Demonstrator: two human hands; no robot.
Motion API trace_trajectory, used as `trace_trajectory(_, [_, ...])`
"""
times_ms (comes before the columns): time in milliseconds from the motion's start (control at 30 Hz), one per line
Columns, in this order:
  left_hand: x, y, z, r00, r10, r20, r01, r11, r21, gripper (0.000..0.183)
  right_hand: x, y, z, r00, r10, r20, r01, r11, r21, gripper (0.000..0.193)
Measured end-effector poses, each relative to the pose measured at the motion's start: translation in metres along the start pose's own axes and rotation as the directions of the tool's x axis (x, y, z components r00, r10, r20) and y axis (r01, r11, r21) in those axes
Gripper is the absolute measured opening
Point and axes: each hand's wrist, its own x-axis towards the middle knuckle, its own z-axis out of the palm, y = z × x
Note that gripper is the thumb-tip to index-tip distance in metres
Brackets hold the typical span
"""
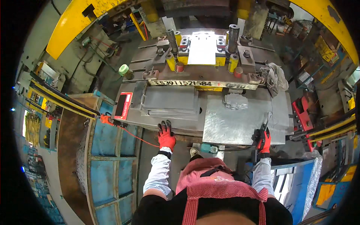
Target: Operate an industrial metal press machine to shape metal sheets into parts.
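Note:
My left hand (166, 138), in a red glove with dark fingertips, reaches to the front edge of the press table (180, 129) with its fingers spread. Just beyond it lies a stack of flat grey metal sheets (170, 98). My right hand (263, 140), gloved the same way, is closed around a slim metal hand tool (269, 117). The tool's bright end points away from me over a wide shiny metal plate (240, 122); its exact kind is unclear. A small pile of cut metal pieces (236, 101) rests on that plate's far part.
Behind a lettered bar stands the die with upright posts (233, 37) and a bright white sheet (202, 47). A grey rag (275, 78) hangs at the right, and a red-framed box (123, 105) lies left. Blue bins (112, 172) stand low left; a yellow press frame arches overhead.

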Motion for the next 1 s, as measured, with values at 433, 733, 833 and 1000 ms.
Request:
trace_trajectory(433, [0.037, -0.006, -0.008, 0.887, -0.087, 0.454, 0.059, 0.995, 0.076, 0.061, -0.005, -0.008, -0.01, 0.995, -0.033, 0.095, 0.033, 0.999, 0.005, 0.018])
trace_trajectory(733, [0.041, -0.005, 0.001, 0.9, -0.057, 0.431, 0.012, 0.994, 0.107, 0.062, -0.001, -0.006, -0.012, 0.999, -0.033, 0.032, 0.035, 0.998, -0.059, 0.019])
trace_trajectory(833, [0.044, -0.012, 0.003, 0.893, -0.045, 0.448, 0.005, 0.996, 0.09, 0.06, 0.0, -0.004, -0.014, 0.998, -0.029, 0.056, 0.032, 0.999, -0.043, 0.021])
trace_trajectory(1000, [0.045, -0.008, 0.001, 0.87, -0.072, 0.488, 0.061, 0.997, 0.038, 0.06, -0.001, -0.007, -0.016, 0.999, -0.051, 0.014, 0.052, 0.997, -0.057, 0.023])
